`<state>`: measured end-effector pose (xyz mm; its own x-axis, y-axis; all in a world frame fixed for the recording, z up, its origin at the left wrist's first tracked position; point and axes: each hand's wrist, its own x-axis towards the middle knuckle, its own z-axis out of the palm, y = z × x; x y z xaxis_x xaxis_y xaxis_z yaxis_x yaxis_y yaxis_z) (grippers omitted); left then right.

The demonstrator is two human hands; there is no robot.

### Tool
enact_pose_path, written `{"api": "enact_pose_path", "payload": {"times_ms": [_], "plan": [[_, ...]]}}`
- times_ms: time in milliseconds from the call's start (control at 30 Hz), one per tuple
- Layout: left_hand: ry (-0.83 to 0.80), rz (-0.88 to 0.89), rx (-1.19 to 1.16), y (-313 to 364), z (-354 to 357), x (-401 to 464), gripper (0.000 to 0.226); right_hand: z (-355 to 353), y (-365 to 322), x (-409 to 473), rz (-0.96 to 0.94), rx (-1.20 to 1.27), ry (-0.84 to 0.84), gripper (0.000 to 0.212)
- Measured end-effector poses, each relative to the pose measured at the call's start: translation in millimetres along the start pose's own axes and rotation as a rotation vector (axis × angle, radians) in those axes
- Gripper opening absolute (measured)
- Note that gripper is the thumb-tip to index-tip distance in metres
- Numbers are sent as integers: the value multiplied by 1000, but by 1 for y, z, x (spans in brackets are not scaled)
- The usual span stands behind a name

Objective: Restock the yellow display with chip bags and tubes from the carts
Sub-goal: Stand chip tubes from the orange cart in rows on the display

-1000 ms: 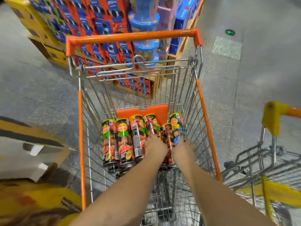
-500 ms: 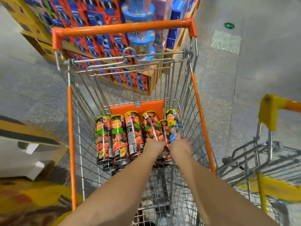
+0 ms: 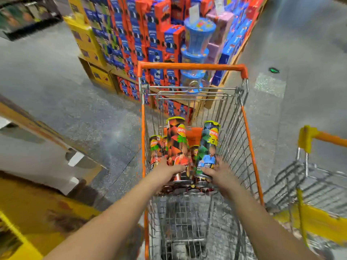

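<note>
An orange-trimmed wire cart (image 3: pixel 251 152) stands in front of me with several chip tubes (image 3: pixel 155 151) lying at its far end. My left hand (image 3: pixel 167 168) grips the bottom of an orange-and-black tube (image 3: pixel 177 141), raised upright above the others. My right hand (image 3: pixel 218 170) grips the bottom of a blue-and-green tube (image 3: pixel 208 145), also lifted upright. Part of the yellow display (image 3: pixel 28 212) shows at the lower left, blurred.
A tall stack of orange and blue boxes (image 3: pixel 150 40) with blue round tubs (image 3: pixel 197 44) rises beyond the cart. A second cart with yellow trim (image 3: pixel 308 137) stands on the right. Grey speckled floor (image 3: pixel 65 91) lies to the left and far right.
Both hands went from resting on the lying tubes to gripping one tube each and lifting them upright. The camera view has tilted up and shifted.
</note>
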<state>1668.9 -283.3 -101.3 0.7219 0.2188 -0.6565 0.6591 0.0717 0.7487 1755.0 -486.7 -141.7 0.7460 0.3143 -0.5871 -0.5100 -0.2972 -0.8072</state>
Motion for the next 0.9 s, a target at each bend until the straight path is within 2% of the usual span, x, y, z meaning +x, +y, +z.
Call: {"api": "enact_pose_path", "payload": {"times_ms": [33,100,167,200,267,433,467,567,667,700,767,900], "plan": [[-3,22,-14,-5,-14,-11,105,11,-5,-17,-15,19,-43,68],[-13,72,-60,-15,-50,-58,77,48,-15,-59,-51,-8,-127,94],[-29,132,-79,-26,-78,-91,50,76,-22,-89,-132,-71,-193,95],[-26,160,-87,-33,-96,-114,48,96,-23,-104,-153,-107,-222,91],[-3,208,-122,-50,-125,-144,59,130,-26,-128,-208,-190,-276,87],[45,248,-189,-99,-197,-208,70,216,-22,-167,-295,-273,-474,127],[56,254,-193,-109,-210,-220,74,232,-22,-175,-295,-295,-512,126],[135,275,-197,-138,-243,-252,74,279,-20,-194,-299,-417,-540,108],[203,313,-217,-166,-269,-283,80,322,-9,-200,-321,-510,-591,53],[232,340,-230,-174,-277,-290,82,336,-11,-208,-341,-556,-583,40],[306,399,-289,-184,-287,-302,80,357,-11,-213,-368,-598,-598,38],[430,434,-346,-201,-309,-323,89,399,4,-226,-391,-705,-703,53]]}}
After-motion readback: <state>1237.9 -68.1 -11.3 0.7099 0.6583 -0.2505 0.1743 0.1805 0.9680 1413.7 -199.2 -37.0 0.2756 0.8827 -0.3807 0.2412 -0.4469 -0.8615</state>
